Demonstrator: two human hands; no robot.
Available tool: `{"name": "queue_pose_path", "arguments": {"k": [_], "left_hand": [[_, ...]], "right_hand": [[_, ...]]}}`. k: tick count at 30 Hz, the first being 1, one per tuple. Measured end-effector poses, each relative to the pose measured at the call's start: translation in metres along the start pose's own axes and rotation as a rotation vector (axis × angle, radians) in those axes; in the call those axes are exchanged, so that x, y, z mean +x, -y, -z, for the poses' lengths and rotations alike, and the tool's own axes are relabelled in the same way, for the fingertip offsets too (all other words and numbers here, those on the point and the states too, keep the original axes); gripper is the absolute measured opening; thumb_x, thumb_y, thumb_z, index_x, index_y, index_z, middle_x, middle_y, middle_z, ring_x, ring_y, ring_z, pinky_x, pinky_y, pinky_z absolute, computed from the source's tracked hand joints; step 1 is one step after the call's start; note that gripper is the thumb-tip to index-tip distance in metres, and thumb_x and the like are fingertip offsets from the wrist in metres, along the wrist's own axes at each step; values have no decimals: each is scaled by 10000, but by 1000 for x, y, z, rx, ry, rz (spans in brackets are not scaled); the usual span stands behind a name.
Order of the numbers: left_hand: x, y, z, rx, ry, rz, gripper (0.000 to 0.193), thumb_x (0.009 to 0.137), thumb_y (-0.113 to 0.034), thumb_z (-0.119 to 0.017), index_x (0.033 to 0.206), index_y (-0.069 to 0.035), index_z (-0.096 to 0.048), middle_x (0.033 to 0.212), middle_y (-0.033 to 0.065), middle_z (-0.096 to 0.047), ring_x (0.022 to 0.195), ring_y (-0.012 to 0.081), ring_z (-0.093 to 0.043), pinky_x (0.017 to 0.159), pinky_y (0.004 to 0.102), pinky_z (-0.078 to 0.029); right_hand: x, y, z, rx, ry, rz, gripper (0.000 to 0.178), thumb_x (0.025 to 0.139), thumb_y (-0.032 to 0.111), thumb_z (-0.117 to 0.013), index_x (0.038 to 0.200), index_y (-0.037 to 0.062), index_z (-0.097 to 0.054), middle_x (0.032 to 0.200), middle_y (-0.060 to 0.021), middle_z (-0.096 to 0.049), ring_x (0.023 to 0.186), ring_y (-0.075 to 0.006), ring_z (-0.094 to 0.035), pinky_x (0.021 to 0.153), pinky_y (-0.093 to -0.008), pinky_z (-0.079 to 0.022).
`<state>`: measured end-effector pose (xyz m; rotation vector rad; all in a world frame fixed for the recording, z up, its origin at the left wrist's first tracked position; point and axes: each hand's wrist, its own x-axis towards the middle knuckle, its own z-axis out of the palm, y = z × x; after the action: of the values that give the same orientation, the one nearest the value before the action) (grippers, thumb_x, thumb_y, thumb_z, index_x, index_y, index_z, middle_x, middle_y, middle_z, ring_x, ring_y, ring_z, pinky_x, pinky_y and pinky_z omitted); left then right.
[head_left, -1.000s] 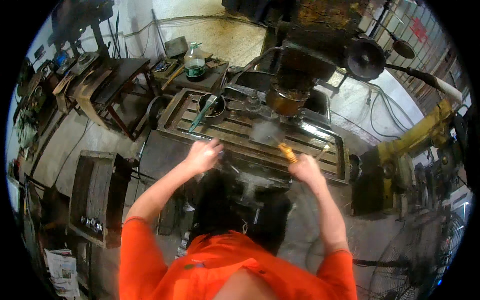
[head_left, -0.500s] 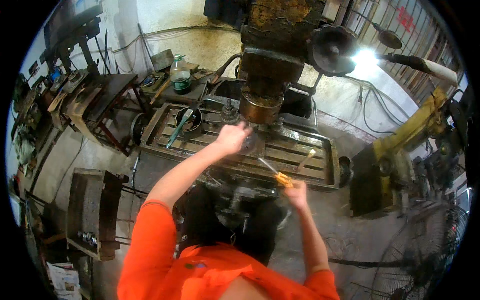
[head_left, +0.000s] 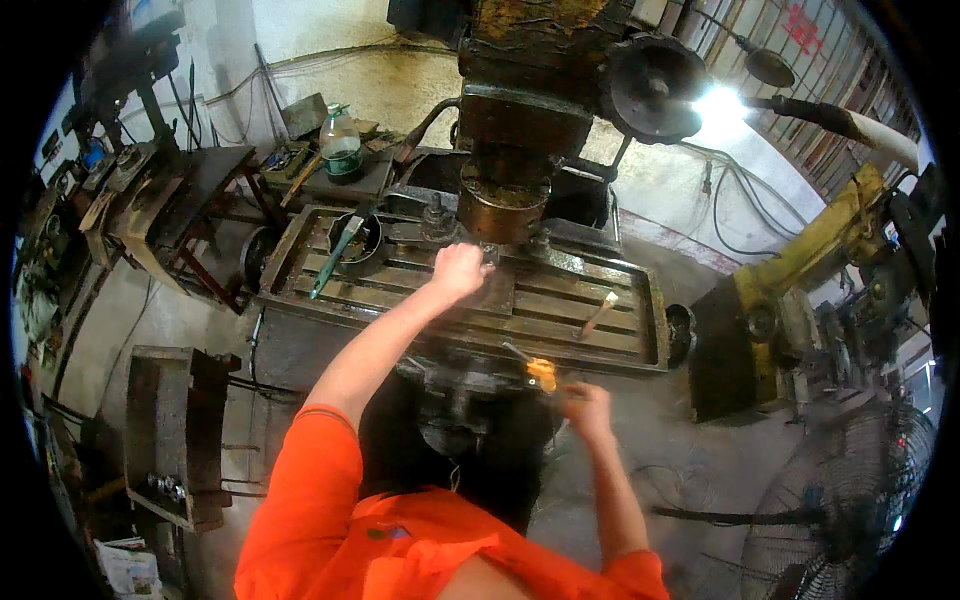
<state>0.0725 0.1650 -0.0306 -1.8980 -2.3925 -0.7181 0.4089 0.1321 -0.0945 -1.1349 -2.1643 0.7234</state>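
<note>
My left hand (head_left: 458, 271) is closed just below the round spindle head (head_left: 503, 207) of a milling machine, above its slotted table (head_left: 560, 310). Its fingertips point right; what they grip is too small to make out. My right hand (head_left: 588, 408) is low in front of the table with its fingers curled. Just left of those fingers is a tool with a yellow handle (head_left: 541, 375) and a thin metal shaft; whether they touch it is unclear. A small brush (head_left: 600, 312) lies on the table's right part. At its left a dark pot (head_left: 362, 256) carries a green-handled brush (head_left: 335, 262).
A metal clamp-like part (head_left: 437, 219) stands on the table left of the spindle. Behind sits a plastic jug (head_left: 340, 150). A bright lamp (head_left: 722, 105) shines at upper right. A wooden box (head_left: 165, 435) stands at left, a caged fan (head_left: 840, 510) at lower right.
The view has shifted slightly, so the machine appears further left and higher. My right hand and the yellow-handled tool have come down toward me, with more distance between them. My left hand stays near the spindle.
</note>
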Motion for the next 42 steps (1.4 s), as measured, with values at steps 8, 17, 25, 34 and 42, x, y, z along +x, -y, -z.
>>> {"name": "queue_pose_path", "arguments": {"k": [8,17,25,34,42], "left_hand": [[2,2,4,-8,-58,49,320,728,-359,-658,772,-43,-642,705,166,-622,706,324,-620,615,424,-490],[15,15,-2,-141,-51,56,394,673,-340,-714,652,41,-616,675,210,-602,686,353,-608,617,439,-490],[13,19,-7,-206,-76,100,409,660,-333,-736,656,43,-576,647,201,-590,661,362,-597,609,443,-482],[12,11,5,-177,32,164,301,674,-286,-709,710,6,-642,773,195,-627,759,354,-612,688,426,-495],[14,18,-10,-165,-64,114,285,681,-275,-704,726,-3,-633,715,183,-615,735,349,-605,657,435,-488]], "right_hand": [[67,87,150,-71,-152,-42,346,571,39,-536,889,-38,-649,857,-137,-658,815,-194,-624,763,-302,-479],[177,252,366,737,-266,801,749,695,267,-562,1338,12,-274,1318,-262,-348,1271,-373,-300,1088,-522,-138],[113,190,296,625,-364,983,377,681,290,-643,947,68,-494,1047,-202,-459,1151,-435,-386,1041,-552,-190],[104,188,282,517,-575,851,240,694,251,-488,851,71,-467,946,-164,-474,1103,-429,-429,1012,-556,-230],[109,194,287,405,-589,845,218,699,223,-463,805,52,-378,836,-152,-455,990,-372,-473,998,-608,-231]]}}
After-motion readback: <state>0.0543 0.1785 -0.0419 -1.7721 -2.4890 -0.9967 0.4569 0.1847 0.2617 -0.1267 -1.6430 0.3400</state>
